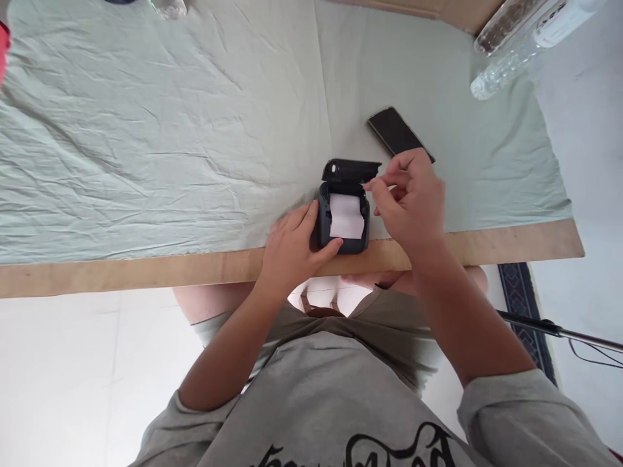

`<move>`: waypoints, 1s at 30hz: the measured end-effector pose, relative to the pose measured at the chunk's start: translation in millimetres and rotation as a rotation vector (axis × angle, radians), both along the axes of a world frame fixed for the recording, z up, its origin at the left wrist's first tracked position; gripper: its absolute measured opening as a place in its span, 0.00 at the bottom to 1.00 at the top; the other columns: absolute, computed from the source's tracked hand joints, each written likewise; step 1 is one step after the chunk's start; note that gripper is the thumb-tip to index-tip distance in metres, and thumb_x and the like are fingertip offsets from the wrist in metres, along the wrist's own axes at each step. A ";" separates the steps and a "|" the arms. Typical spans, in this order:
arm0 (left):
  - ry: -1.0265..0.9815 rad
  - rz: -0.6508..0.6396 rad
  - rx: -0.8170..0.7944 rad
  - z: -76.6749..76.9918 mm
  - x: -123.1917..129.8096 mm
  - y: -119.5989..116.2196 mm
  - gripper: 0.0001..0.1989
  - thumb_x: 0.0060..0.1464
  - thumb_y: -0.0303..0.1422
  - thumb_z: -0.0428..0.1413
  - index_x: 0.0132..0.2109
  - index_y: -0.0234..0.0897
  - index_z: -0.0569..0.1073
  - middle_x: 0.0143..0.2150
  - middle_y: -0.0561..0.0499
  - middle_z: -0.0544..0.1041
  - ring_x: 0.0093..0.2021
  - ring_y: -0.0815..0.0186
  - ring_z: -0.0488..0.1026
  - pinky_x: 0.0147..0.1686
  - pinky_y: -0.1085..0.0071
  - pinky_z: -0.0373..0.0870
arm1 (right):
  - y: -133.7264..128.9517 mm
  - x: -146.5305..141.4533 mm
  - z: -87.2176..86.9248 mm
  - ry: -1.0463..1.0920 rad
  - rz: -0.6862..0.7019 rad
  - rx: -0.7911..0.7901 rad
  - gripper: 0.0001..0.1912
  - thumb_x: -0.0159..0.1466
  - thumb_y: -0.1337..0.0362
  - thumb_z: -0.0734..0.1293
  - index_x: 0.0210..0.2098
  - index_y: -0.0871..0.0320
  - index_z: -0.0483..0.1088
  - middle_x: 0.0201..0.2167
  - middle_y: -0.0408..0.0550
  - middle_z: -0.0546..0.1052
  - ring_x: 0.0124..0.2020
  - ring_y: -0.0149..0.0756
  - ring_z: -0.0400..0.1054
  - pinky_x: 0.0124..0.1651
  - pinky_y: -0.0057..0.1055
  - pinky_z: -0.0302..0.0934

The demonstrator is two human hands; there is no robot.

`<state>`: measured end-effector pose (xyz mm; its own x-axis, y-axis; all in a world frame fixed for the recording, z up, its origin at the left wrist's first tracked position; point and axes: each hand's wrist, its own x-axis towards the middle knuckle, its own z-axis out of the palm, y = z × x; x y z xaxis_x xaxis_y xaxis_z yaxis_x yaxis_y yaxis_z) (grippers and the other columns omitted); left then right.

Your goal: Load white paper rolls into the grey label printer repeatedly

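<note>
A small dark device (344, 247) sits at the table's front edge with its black lid (351, 170) raised. Inside its compartment lies white paper (346, 217). My left hand (293, 245) rests around the device's left side, thumb on its front rim and fingers along its side. At the lid's right end is my right hand (407, 198), its thumb and index finger pinched together near the hinge; whatever may be between the fingertips is too small to make out.
A dark phone (396, 133) lies just behind my right hand. Clear plastic bottles (509, 68) lie at the back right, beside a cardboard box (428, 8). A wrinkled pale green cloth (170, 143) covers the table, whose wooden front edge (146, 272) shows.
</note>
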<state>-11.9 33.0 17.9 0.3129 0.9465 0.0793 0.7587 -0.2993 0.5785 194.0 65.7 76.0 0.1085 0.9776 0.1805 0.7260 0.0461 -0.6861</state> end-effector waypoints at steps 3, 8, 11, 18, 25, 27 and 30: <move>0.001 -0.001 -0.017 0.6 -0.2 -0.4 0.38 0.65 0.49 0.56 0.73 0.31 0.64 0.69 0.38 0.73 0.69 0.46 0.70 0.67 0.51 0.68 | 6.5 -9.3 10.8 -0.375 0.140 -0.133 0.02 0.66 0.62 0.66 0.38 0.52 0.70 0.34 0.43 0.83 0.28 0.35 0.72 0.36 0.35 0.62; 0.012 -0.005 -0.022 0.0 -0.9 0.0 0.38 0.66 0.50 0.56 0.73 0.30 0.63 0.70 0.36 0.72 0.70 0.46 0.69 0.68 0.51 0.67 | 24.9 -23.1 34.5 -0.819 0.375 -0.469 0.18 0.68 0.63 0.64 0.56 0.48 0.74 0.45 0.49 0.84 0.42 0.49 0.77 0.35 0.37 0.57; 0.015 -0.036 -0.009 -0.7 -2.4 0.3 0.38 0.67 0.51 0.53 0.73 0.28 0.63 0.71 0.35 0.71 0.70 0.45 0.69 0.67 0.51 0.67 | 37.6 -24.8 38.1 -0.893 0.449 -0.523 0.21 0.65 0.64 0.67 0.58 0.47 0.73 0.48 0.50 0.84 0.45 0.51 0.77 0.37 0.38 0.60; -0.043 -0.076 0.020 -2.5 -5.8 -1.1 0.39 0.73 0.53 0.39 0.73 0.26 0.63 0.68 0.32 0.72 0.67 0.45 0.71 0.65 0.50 0.67 | 40.2 -0.1 38.9 -0.454 0.431 -0.386 0.24 0.51 0.70 0.77 0.47 0.50 0.75 0.37 0.44 0.83 0.33 0.40 0.72 0.39 0.36 0.62; -0.048 -0.065 0.037 -4.9 -5.1 -0.7 0.38 0.72 0.54 0.38 0.73 0.28 0.64 0.68 0.32 0.73 0.66 0.44 0.71 0.64 0.50 0.67 | -3.3 73.4 23.7 0.553 0.153 -0.222 0.22 0.52 0.56 0.71 0.47 0.46 0.71 0.31 0.39 0.78 0.19 0.30 0.55 0.21 0.31 0.45; -0.039 -0.068 0.053 -5.4 -4.8 -0.3 0.39 0.72 0.54 0.39 0.72 0.26 0.64 0.68 0.31 0.73 0.67 0.43 0.71 0.64 0.49 0.67 | -12.2 100.8 2.8 0.736 -0.047 -0.135 0.20 0.50 0.53 0.70 0.43 0.46 0.71 0.30 0.43 0.75 0.24 0.34 0.61 0.22 0.34 0.49; -0.031 -0.073 0.070 -6.6 -4.5 0.5 0.40 0.70 0.54 0.41 0.73 0.26 0.64 0.68 0.31 0.72 0.68 0.42 0.71 0.65 0.48 0.67 | -19.9 137.9 -28.1 0.706 -0.252 -0.060 0.16 0.50 0.48 0.70 0.35 0.46 0.67 0.31 0.45 0.71 0.26 0.36 0.62 0.26 0.39 0.58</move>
<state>-16.3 33.5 11.3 0.3771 0.9130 0.1554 0.7158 -0.3938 0.5767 331.9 45.7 47.8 0.4001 0.9139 -0.0680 0.0964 -0.1158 -0.9886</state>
